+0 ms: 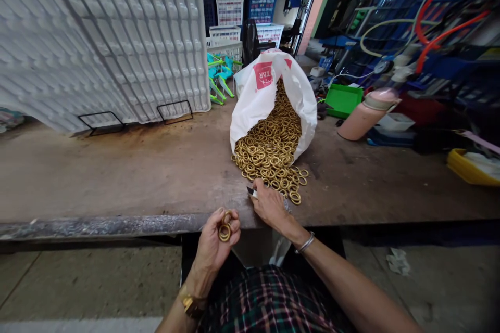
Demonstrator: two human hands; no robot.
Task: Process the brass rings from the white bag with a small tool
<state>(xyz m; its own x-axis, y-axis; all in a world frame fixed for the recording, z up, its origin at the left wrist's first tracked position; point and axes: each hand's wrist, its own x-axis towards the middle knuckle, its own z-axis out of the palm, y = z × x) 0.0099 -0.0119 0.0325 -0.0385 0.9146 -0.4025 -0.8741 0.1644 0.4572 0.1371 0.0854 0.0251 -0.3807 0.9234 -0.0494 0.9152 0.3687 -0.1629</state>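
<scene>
Lower centre: left hand (219,237), fingers holding gold rings (224,233); right hand (271,208), fingers gripping a dark-tipped tool (252,192), best angled away from skin.

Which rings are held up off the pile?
The rings in the left hand; other visible rings lie in or just before the bag.

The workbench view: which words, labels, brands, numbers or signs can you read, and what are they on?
"TAR": pale letters, upside down, on the red patch of the white bag; perhaps part of a longer word.
Too small to read: the red mark beside that patch.
Too blurred: marks on the upright strip in the background.
I can read nothing else.
</scene>
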